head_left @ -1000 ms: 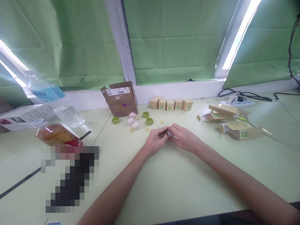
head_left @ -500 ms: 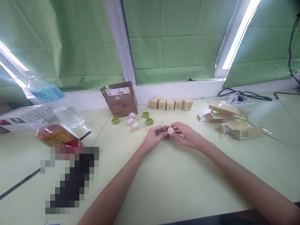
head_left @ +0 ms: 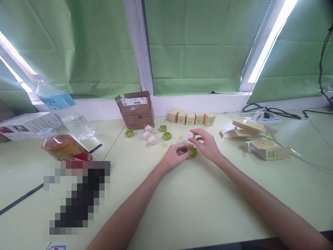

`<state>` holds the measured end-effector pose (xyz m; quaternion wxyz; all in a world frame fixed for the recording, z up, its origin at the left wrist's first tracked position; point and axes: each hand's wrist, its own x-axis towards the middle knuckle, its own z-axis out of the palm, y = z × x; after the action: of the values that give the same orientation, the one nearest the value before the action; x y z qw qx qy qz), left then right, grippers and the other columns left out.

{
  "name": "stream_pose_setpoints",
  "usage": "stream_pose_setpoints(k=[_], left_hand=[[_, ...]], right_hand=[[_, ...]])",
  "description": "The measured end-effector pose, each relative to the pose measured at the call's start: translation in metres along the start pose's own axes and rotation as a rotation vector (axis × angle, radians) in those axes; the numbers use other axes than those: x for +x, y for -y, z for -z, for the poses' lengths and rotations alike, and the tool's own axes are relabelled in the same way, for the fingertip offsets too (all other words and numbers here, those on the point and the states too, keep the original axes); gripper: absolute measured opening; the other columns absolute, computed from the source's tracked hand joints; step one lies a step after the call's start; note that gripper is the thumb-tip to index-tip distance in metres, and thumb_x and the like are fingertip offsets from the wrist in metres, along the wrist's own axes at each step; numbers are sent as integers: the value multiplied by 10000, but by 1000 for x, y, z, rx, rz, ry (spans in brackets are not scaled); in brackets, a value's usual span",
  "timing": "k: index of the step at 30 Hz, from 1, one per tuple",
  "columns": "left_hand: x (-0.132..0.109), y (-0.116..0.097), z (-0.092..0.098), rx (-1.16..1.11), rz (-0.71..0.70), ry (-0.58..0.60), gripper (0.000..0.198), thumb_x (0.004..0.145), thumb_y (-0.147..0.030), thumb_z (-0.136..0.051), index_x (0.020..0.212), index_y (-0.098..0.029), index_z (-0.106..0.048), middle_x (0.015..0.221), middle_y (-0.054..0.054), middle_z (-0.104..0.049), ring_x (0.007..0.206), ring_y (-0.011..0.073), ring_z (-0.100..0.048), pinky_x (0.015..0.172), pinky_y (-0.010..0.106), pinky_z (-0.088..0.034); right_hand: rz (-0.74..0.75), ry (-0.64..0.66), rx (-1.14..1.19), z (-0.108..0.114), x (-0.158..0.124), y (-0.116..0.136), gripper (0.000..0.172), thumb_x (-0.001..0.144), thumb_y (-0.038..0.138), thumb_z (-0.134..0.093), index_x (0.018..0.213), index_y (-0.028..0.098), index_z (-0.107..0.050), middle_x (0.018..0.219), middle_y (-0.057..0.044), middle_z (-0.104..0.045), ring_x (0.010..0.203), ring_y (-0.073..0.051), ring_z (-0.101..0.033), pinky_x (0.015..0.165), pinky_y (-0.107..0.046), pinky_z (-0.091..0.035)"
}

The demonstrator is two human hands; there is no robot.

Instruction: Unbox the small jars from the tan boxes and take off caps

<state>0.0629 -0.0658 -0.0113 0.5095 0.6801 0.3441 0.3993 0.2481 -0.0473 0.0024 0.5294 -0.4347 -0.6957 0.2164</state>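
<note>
- The left hand pinches a small green cup by its side.
- The right hand grips a round pink thing, just behind the cup.
- Both are above the counter.

Small rounded pink piece, held just beyond green lobed cup, also held.

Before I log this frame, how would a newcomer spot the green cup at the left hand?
From the open cardboard box, move toward the viewer and right to the left hand. The green cup at its fingertips is nearest the viewer; the other three green cups lie untouched.
</note>
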Motion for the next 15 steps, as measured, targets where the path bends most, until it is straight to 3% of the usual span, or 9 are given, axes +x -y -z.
stream_pose_setpoints(k=[8,15], left_hand=[[1,7,1,25,-15,43,318,889,-331,-692,1153,-156,-729,1007,89,-737,807,175,-675,718,294,-549],[1,5,1,35,-31,51,309,888,-320,-679,1151,-170,-740,976,75,-724,786,163,-649,700,281,-531]], right_hand=[[89,130,-58,-10,12,-21,334,924,371,-662,1244,285,-704,1316,-53,-706,1247,-271,-641,1113,-484,-497],[49,235,-63,-3,12,-25,400,923,401,-673,1310,299,-678,1429,-51,-639,1351,-279,-575,1153,-493,-455]])
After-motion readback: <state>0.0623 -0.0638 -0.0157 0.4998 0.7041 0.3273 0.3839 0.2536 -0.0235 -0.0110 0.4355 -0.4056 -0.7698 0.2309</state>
